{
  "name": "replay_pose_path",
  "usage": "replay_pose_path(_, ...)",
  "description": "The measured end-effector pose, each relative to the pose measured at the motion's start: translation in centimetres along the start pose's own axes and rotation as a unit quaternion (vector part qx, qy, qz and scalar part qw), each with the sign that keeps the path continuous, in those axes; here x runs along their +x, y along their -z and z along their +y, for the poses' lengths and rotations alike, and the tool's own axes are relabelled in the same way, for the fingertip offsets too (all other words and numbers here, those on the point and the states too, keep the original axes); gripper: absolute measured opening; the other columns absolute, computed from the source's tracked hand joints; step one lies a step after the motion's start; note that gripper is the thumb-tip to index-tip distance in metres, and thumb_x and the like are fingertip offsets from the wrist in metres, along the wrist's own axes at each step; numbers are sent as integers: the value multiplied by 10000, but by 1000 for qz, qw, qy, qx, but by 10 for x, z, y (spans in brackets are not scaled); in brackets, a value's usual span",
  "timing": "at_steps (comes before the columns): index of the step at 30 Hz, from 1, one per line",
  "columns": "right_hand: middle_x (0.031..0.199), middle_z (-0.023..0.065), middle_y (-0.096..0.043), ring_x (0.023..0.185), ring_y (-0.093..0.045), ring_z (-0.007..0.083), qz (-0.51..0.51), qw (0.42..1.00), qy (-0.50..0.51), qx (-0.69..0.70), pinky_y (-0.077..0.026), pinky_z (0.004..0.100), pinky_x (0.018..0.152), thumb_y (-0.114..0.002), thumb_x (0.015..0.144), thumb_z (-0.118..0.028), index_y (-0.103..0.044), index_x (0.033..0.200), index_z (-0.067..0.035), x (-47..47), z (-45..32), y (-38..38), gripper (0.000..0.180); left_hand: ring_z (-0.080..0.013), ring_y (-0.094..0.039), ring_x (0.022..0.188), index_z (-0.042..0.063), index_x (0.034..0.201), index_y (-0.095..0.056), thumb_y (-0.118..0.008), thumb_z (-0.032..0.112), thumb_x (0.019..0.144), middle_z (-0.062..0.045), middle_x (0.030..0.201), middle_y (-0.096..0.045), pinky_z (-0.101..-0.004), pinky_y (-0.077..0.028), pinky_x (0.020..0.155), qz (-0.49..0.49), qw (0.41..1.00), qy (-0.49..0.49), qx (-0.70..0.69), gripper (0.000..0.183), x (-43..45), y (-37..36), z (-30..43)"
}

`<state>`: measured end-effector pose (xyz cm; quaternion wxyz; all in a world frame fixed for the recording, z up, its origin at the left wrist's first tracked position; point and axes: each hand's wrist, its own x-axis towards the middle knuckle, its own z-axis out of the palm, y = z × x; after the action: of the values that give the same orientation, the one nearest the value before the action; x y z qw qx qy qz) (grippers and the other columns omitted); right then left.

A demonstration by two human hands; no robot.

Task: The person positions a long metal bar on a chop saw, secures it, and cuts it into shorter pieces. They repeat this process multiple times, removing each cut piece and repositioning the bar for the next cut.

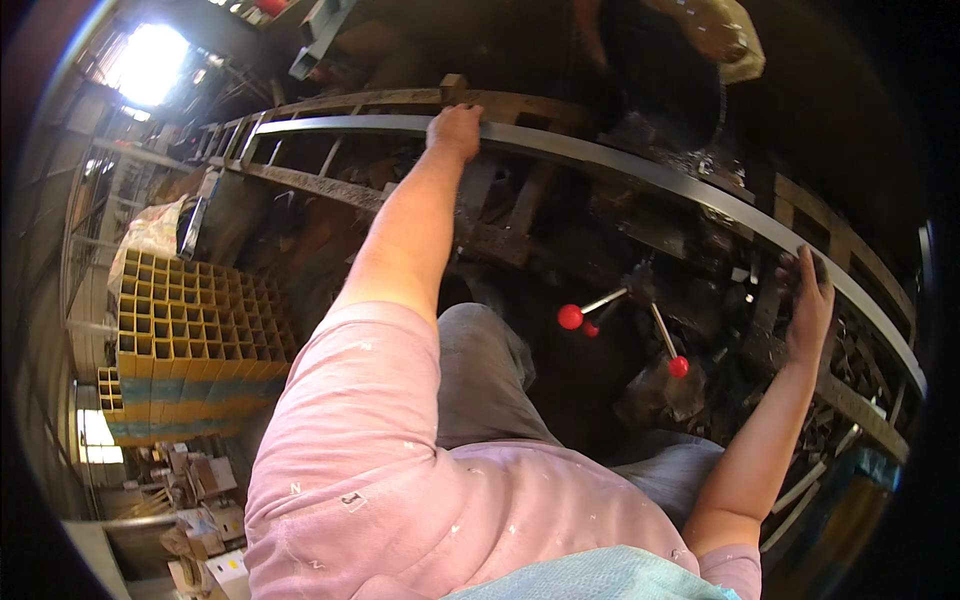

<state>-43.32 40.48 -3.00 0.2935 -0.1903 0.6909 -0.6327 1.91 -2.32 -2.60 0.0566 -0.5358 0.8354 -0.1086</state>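
A long, pale metal bar (645, 171), likely a rectangular tube, runs across in front of me, bowed by the lens. My left hand (454, 133) lies over its left part with the fingers bent across the top. Far to the right, my right hand (810, 304) meets the near edge of the same bar. One of its fingers points up along the bar, and the others are in shadow, so its grip is unclear. Between my arms, a dark machine (641, 281) carries metal levers with red ball knobs (570, 316).
A ladder-like metal frame (315, 180) runs along the bar at left, and another frame (855, 397) at right. Stacked yellow square tubes (195, 315) stand at left. Cardboard boxes (210, 476) lie lower left. A dark machine body (660, 82) rises beyond the bar.
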Motion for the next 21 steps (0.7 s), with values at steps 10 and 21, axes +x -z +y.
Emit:
replay_pose_path(10,987,20,-777,827,-687,102,20,999,33,4,-495,265,691,-752,1033,-388,-752,1126,-68,-31,-25,10,333,-355,-658,1316,61,1266,-713,-789,209,920,-184,1377,-695,-429,-529,1092,87,885,-147,-433,384,-152,49,69)
replay_pose_path(21,889,21,-753,785,-655,94,-28,992,111,-56,-524,279,744,-778,1024,-330,-746,1033,-5,-90,-29,11,327,-382,-629,1243,45,1278,-669,-846,247,848,-168,1246,-691,-485,-474,1152,98,747,-492,-436,507,-299,70,288)
